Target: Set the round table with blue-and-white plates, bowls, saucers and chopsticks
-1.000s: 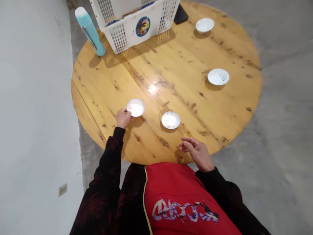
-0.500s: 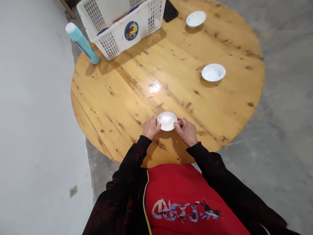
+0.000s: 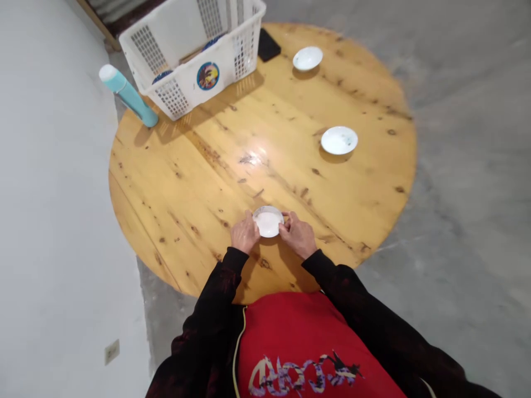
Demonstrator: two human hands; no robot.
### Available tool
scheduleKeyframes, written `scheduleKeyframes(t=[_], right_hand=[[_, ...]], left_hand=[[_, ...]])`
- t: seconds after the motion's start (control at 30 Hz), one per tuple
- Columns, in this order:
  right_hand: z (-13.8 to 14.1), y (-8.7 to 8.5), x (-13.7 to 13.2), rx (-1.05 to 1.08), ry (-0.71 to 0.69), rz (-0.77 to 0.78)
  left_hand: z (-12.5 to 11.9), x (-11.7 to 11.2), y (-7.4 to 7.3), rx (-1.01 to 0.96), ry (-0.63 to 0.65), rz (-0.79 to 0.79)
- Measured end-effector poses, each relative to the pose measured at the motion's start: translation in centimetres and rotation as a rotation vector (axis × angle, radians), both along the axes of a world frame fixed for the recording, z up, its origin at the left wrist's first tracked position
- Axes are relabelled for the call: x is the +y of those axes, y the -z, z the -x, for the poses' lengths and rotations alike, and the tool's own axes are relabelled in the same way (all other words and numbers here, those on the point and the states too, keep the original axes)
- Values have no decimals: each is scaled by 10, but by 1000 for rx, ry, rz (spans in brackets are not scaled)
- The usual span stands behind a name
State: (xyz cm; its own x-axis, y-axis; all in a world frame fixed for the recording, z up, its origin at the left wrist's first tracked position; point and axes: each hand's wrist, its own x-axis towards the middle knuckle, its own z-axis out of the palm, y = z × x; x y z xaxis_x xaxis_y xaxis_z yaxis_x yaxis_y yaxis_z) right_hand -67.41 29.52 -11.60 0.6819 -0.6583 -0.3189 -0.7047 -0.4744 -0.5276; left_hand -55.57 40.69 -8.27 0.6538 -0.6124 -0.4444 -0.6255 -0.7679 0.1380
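Note:
A small white dish (image 3: 267, 222) sits on the round wooden table (image 3: 257, 155), near its front edge. It looks like two dishes stacked, though I cannot be sure. My left hand (image 3: 244, 234) grips its left rim with curled fingers. My right hand (image 3: 297, 234) grips its right rim the same way. Both hands rest low over the tabletop.
Two more white dishes stand apart on the table, one at the right (image 3: 339, 140) and one at the far side (image 3: 307, 58). A white plastic basket (image 3: 194, 50), a teal bottle (image 3: 128, 95) and a black object (image 3: 269, 45) stand at the back. Grey concrete floor surrounds the table.
A second ago my left hand held one dish at the left and my right hand was free. The left dish was brought onto the middle dish, and both hands now hold it.

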Motion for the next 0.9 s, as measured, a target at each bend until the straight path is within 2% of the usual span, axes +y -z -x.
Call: scheduleKeyframes(t=[0.17, 0.33, 0.5, 0.63, 0.8, 0.9], right_hand=[[-5, 0, -5, 14, -18, -40], [-12, 11, -7, -99, 32, -85], [-10, 15, 1, -159, 94, -112], [23, 10, 23, -237, 117, -129], [92, 15, 61, -402, 338, -289], [120, 13, 76, -394, 396, -376]], left_hand=[[-9, 1, 1, 3, -16, 0], [-19, -2, 9, 119, -85, 102], [-9, 2, 6, 122, -93, 108], [17, 21, 1, 151, -48, 193], [63, 50, 11, 275, 58, 346], [86, 63, 12, 357, 60, 382]])
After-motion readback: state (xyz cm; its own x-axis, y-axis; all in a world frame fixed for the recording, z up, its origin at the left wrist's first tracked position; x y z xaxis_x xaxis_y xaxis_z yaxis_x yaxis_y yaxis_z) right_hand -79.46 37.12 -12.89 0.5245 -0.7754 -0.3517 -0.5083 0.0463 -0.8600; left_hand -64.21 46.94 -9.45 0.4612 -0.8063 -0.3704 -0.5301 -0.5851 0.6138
